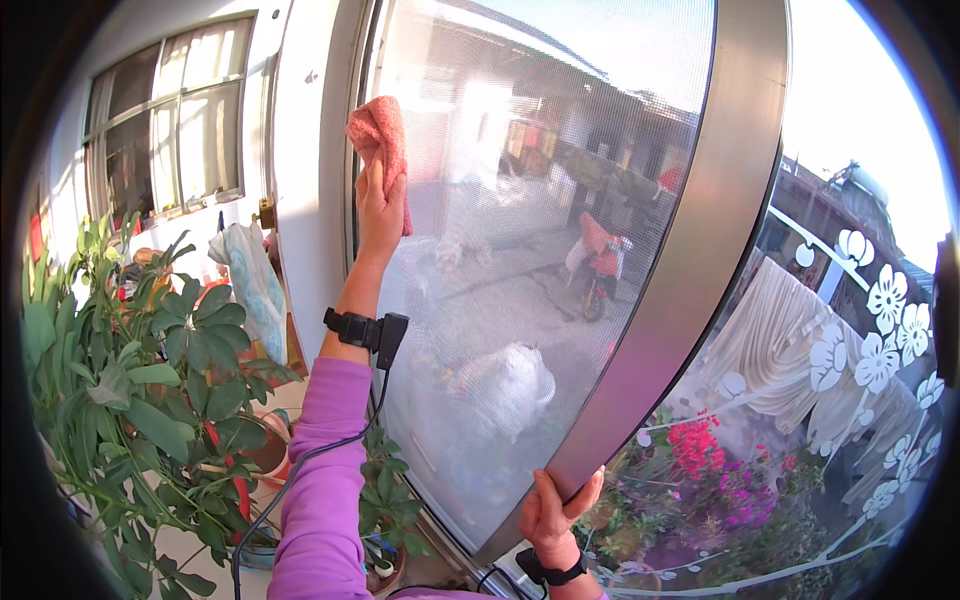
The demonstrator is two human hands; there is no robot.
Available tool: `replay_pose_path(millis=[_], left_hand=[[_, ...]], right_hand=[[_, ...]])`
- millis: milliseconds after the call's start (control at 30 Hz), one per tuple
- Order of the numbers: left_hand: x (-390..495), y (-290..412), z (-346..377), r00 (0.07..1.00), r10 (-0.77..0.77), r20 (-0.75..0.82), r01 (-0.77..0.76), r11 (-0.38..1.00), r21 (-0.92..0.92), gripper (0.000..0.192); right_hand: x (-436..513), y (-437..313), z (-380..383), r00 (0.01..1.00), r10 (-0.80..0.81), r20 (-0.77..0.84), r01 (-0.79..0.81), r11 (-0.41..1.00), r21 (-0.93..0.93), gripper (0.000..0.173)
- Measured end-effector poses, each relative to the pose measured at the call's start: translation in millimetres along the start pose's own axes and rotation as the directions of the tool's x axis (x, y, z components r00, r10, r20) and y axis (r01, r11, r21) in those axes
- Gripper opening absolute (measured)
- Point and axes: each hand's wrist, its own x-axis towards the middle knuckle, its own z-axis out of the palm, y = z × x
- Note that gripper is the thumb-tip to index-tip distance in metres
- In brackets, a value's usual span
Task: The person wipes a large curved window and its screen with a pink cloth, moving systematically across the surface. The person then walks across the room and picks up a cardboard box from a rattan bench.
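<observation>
My left hand (381, 202) is raised and closed on a folded pink cloth (381, 135), pressed to the left edge of a window pane (480, 300) beside its frame. Behind or in the pane a fine mesh shows. My right hand (556, 510) grips the lower corner of the wide metal sash frame (697, 195), thumb and fingers on either side of it. Each wrist bears a black strap with a device; a black cable runs down along the left sleeve.
Leafy potted plants (195, 337) crowd the left side, close to my left arm. A pale cloth (255, 289) hangs by the wall. At right, glass with white flower decals (877, 360) stands before flowering plants (697, 450) and hanging fabric (787, 330).
</observation>
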Motion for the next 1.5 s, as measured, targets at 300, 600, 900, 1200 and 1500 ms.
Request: replay_pose_path(millis=[300,600,900,1200,1500], left_hand=[[74,-116,3,0.962,-0.262,0.083,0.255,0.963,0.088,0.061],[87,-160,17,0.976,-0.206,-0.072,0.218,0.936,0.275,0.061],[89,-134,16,0.978,-0.196,-0.064,0.204,0.965,0.163,0.055],[35,112,19,0.982,0.178,-0.069,-0.179,0.984,0.000,0.048],[-86,265,-6,0.963,0.270,0.019,-0.266,0.957,-0.116,0.047]], right_hand=[[-4,2,4,0.999,-0.006,-0.042,0.005,1.000,-0.026,0.028],[-6,0,6,0.996,0.000,-0.086,-0.007,0.997,-0.082,0.026],[0,0,4,0.998,-0.012,-0.060,0.009,0.999,-0.041,0.033],[17,-9,-19,1.000,0.019,0.014,-0.019,1.000,-0.016,0.037],[14,-17,-99,0.967,0.147,0.208,-0.197,0.949,0.244,0.049]])
